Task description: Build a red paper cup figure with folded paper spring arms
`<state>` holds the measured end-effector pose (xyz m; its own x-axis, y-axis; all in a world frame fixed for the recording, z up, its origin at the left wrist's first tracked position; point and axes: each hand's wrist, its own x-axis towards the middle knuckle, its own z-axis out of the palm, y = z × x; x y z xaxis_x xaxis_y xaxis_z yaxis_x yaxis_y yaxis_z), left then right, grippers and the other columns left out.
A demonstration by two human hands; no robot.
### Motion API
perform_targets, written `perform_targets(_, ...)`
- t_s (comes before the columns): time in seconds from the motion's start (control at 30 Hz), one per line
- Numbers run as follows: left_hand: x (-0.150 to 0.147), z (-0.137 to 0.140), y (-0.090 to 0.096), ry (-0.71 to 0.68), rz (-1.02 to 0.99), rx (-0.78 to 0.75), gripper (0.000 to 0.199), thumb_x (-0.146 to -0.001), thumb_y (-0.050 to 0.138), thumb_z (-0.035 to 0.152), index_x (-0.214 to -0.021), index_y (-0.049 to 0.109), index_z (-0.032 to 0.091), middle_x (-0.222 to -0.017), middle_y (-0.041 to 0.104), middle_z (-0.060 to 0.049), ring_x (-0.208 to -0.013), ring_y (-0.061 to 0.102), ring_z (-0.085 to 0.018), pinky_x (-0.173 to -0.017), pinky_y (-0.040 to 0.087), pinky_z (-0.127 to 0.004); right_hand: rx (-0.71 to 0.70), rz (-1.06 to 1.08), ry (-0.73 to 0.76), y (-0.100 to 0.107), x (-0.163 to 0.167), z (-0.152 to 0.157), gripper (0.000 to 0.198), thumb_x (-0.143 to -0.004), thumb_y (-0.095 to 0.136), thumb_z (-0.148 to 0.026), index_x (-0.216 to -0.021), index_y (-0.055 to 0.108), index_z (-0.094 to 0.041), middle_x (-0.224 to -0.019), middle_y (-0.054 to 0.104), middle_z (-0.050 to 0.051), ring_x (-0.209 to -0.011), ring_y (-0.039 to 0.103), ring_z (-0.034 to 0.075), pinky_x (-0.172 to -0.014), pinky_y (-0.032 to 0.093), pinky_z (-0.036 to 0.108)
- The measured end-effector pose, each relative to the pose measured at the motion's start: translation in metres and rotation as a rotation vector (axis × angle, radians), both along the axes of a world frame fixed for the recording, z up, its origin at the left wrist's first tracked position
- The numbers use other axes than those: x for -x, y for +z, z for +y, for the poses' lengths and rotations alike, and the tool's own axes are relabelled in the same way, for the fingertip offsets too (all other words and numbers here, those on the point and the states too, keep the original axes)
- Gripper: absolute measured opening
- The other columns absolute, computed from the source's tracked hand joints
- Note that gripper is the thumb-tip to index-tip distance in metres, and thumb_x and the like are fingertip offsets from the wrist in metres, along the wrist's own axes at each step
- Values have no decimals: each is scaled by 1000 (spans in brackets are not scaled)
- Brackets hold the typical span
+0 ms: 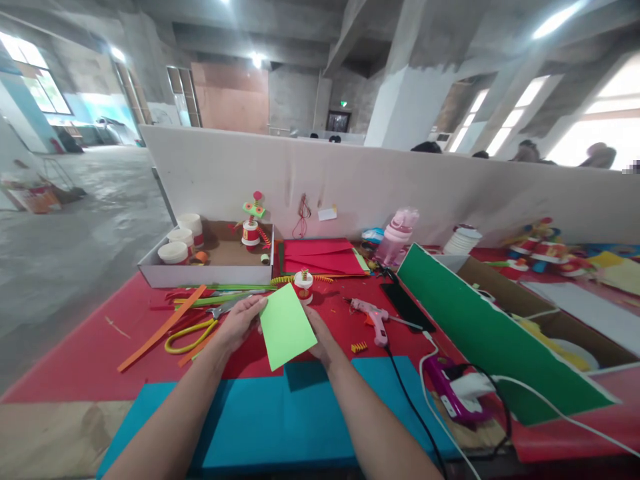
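Note:
A light green sheet of paper (287, 327) is held up between my two hands, tilted above the blue board (255, 427). My left hand (245, 320) grips its upper left edge, thumb on top. At its right edge is my right hand (317, 333), its fingers mostly hidden behind the sheet. Just beyond the paper stands a small paper cup figure (303, 287) with yellow coiled arms. Yellow-handled scissors (193, 337) lie left of my left hand, among orange and green paper strips (163, 328). To the right rests a pink glue gun (373, 317).
A cardboard tray (210, 275) holds white cups and a finished-looking robot figure (251, 230). Behind are red paper sheets (320, 257) and a pink bottle (397, 237). At right are a black phone (406, 307), a purple power strip (457, 393) with cables and a green-sided box (490, 340).

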<state>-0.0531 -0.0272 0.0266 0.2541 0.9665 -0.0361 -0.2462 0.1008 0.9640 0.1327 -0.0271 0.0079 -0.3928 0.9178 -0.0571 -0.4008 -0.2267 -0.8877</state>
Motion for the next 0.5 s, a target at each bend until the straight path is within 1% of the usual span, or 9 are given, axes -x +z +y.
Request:
perform_targets(0.07, -2, 0, -2, -34, 52, -24, 33, -78, 68, 47, -72, 60, 16, -54, 54, 3, -42, 43, -6, -42, 32, -19, 51, 16, 82, 1, 1, -2, 65, -76, 48, -76, -95, 66, -17, -85, 73, 9, -87, 70, 27, -75, 52, 39)
perform_targets(0.1, -2, -1, -2, -43, 79, -34, 34, -78, 68, 48, -70, 60, 16, -53, 53, 4, -41, 43, -6, -41, 31, -19, 56, 17, 97, 1, 1, -2, 66, -77, 45, -77, -95, 66, -17, -85, 73, 10, -88, 70, 27, -76, 52, 40)
perform_targets(0.13, -3, -1, -2, -47, 102, -39, 34, -77, 69, 47, -69, 60, 16, -52, 53, 4, -41, 42, -6, -41, 31, -19, 42, 11, 87, 1, 1, -2, 64, -76, 49, -76, -95, 66, -16, -84, 74, 10, -87, 70, 27, -76, 53, 40)
perform_targets(0.2, -4, -2, 0, -33, 116, -27, 36, -74, 72, 48, -66, 59, 15, -52, 54, 3, -41, 43, -6, -42, 31, -19, -18, -17, 13, 0, 1, -2, 56, -70, 66, -67, -95, 65, -17, -83, 74, 8, -84, 70, 26, -76, 53, 39)
perform_targets(0.27, -4, -4, 3, 4, 83, 1, 36, -71, 73, 49, -68, 61, 15, -55, 59, 1, -44, 50, -9, -44, 36, -20, -72, -36, -80, -2, 2, -1, 49, -65, 77, -55, -93, 65, -17, -81, 73, 5, -79, 70, 25, -74, 54, 38)
perform_targets(0.33, -5, -6, 6, -4, 34, 33, 35, -69, 75, 48, -77, 67, 15, -62, 65, -4, -53, 59, -14, -51, 44, -24, -110, -35, -168, -5, 3, 1, 45, -65, 78, -51, -92, 65, -18, -80, 73, 4, -77, 69, 23, -71, 54, 36)
perform_targets(0.4, -5, -8, 8, -81, 17, 61, 39, -66, 79, 44, -90, 70, 15, -72, 71, -7, -63, 66, -20, -60, 50, -30, -147, -36, -246, -8, 4, 3, 41, -69, 75, -50, -94, 66, -18, -80, 73, 3, -75, 68, 22, -69, 54, 34)
perform_targets(0.47, -6, -9, 8, -162, 25, 85, 46, -64, 82, 39, -101, 70, 16, -80, 73, -9, -70, 69, -23, -66, 53, -33, -189, -57, -303, -10, 4, 5, 39, -72, 72, -50, -95, 66, -19, -80, 73, 3, -74, 67, 21, -67, 53, 32)
perform_targets(0.5, -6, -8, 7, -179, 33, 96, 48, -64, 82, 39, -104, 69, 16, -83, 74, -10, -71, 69, -24, -68, 53, -34, -208, -74, -324, -10, 4, 6, 38, -74, 70, -50, -95, 66, -19, -80, 73, 2, -72, 67, 20, -65, 52, 31)
